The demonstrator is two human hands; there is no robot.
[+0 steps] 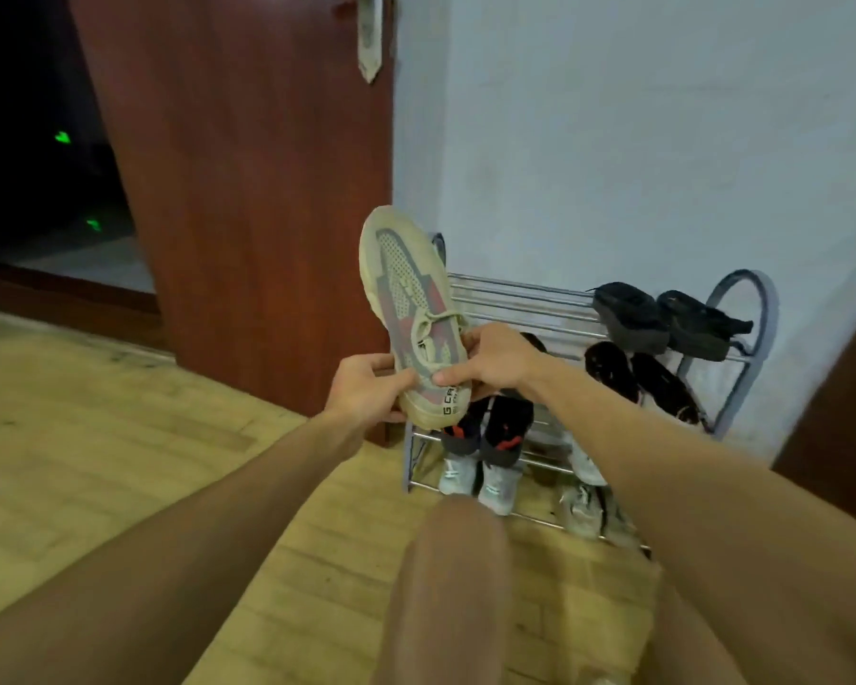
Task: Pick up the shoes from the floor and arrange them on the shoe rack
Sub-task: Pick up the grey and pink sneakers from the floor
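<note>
A beige, grey and red knit sneaker is held up in the air, toe pointing up, in front of the left end of the metal shoe rack. My left hand grips its heel from the left. My right hand holds it near the laces from the right. The rack's top shelf carries a pair of dark shoes at its right end. Lower shelves hold black shoes, a black-and-red pair and pale sneakers.
A brown wooden door stands open just left of the rack, against a white wall. The floor is light wood. My bare knee rises at the bottom centre. Dark furniture edges the right.
</note>
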